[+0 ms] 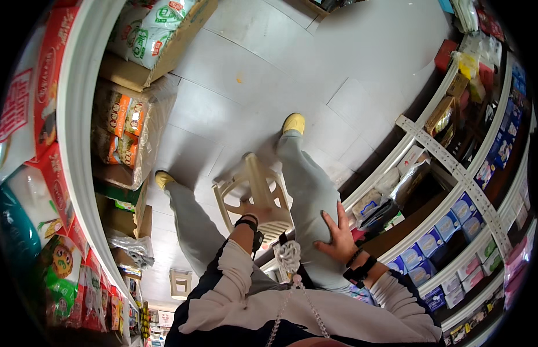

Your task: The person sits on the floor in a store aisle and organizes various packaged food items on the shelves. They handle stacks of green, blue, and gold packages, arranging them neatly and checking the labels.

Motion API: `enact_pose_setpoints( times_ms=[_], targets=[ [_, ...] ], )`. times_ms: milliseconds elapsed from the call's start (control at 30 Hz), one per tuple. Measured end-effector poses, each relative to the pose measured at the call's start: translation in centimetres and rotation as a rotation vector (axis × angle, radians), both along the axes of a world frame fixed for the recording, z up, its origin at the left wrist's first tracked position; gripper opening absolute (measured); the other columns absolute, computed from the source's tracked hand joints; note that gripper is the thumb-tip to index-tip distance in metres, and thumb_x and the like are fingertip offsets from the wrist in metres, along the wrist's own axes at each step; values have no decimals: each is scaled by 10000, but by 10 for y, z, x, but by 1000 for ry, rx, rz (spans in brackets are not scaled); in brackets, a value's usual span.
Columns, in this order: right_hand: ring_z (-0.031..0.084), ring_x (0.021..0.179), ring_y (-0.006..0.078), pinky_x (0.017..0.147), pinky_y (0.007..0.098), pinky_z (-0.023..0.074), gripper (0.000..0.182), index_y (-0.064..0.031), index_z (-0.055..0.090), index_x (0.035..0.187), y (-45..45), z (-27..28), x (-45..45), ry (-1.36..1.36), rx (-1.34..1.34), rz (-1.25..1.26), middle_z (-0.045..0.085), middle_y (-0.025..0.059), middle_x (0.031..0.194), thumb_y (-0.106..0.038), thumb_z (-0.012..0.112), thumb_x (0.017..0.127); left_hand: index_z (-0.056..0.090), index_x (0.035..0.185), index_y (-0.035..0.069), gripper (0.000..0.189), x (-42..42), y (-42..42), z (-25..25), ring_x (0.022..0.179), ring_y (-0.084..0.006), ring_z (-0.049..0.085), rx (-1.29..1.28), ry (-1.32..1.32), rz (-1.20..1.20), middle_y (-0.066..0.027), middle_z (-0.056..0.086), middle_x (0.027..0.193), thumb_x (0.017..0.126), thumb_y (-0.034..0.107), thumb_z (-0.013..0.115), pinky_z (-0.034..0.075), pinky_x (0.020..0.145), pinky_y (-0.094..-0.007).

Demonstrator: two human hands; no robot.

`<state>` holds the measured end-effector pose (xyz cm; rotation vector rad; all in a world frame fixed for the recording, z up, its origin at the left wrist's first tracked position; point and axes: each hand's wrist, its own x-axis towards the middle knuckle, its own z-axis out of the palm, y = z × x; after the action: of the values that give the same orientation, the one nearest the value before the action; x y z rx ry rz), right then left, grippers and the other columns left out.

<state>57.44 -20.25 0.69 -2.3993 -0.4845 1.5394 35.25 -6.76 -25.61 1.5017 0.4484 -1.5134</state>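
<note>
A beige plastic stool stands tilted in view between my legs. My left hand reaches down onto the stool, at its seat edge; its fingers are partly hidden, so a grip cannot be made out. My right hand rests with fingers spread on the thigh of my grey trousers and holds nothing. Both wrists carry dark straps. A beaded cord with a pale carved pendant hangs in front of my body. My yellow shoes are on the tiled floor.
Shelves on the left hold red packages, a carton of white bags and orange food packs. On the right, metal shelving bears blue tissue packs and boxes. A second small stool stands behind me on the floor.
</note>
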Motion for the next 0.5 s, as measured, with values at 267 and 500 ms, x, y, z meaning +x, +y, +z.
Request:
enact_pose_setpoints(
  times_ms=[267, 500],
  targets=[
    [175, 1287, 454, 1036, 465, 232, 788, -157, 393, 1311, 15, 8, 36, 2, -124, 115, 96, 297, 1405, -287, 725, 608, 544, 1146, 25, 573, 70, 20, -3, 1009, -216, 564, -190, 298, 694, -92, 590, 1112, 726, 392, 677, 435, 867, -308],
    [142, 1266, 512, 1016, 529, 244, 794, -184, 366, 1324, 13, 37, 63, -33, -167, 187, 89, 262, 1420, -324, 716, 625, 553, 1087, -7, 640, 114, 42, 22, 999, -225, 568, 52, 135, 394, -132, 593, 1092, 692, 483, 668, 446, 852, -320]
  ],
)
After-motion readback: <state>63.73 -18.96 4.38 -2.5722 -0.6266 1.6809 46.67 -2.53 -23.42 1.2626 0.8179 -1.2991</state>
